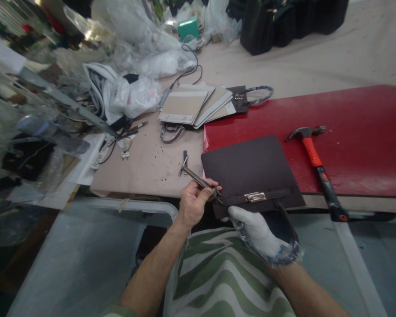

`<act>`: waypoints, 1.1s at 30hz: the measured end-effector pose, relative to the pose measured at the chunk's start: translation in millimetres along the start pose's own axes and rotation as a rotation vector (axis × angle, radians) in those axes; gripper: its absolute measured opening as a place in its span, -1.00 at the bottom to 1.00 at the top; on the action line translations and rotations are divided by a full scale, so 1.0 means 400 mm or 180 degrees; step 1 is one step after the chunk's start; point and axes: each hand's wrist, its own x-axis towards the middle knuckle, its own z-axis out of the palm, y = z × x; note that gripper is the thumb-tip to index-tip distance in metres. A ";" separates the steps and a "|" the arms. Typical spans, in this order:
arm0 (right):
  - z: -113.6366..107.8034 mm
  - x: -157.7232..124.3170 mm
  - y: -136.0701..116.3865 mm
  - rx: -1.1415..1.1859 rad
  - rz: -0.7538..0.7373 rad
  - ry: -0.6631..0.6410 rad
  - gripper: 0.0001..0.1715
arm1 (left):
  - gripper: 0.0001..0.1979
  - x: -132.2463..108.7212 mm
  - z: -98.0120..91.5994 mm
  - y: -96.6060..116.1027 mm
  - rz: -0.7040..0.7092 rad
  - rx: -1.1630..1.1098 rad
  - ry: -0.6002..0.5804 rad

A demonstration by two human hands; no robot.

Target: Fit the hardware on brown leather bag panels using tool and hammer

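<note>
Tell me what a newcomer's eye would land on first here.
Likely first, the vivid red mat spreading over the table's right side, with an orange-and-black hammer lying partly on it, handle past the near edge. Then the shiny clasp on the dark panel at centre. Just below it, the white-gloved right hand contrasts with the bare left hand.

From where I stand, I can't read a single word. Dark printed characters run along a narrow white paper strip [101, 154] beside the beige-topped table [141, 169], too blurred to make out. On the orange-and-black claw hammer [322, 175], the grip's little orange marks are too small to decipher.
</note>
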 end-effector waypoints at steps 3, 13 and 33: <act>0.000 0.004 0.002 0.0029 -0.0108 -0.0056 -0.62 | -0.66 -0.004 -0.004 0.002 0.0093 -0.0056 -0.0029; 0.008 0.005 -0.004 -0.0084 -0.0217 -0.0339 -0.77 | -0.67 -0.003 0.002 0.008 0.0177 0.0243 -0.0064; -0.006 -0.006 -0.025 0.0137 0.0275 -0.0333 -0.49 | -0.70 0.007 0.009 0.020 0.0344 0.0413 -0.0233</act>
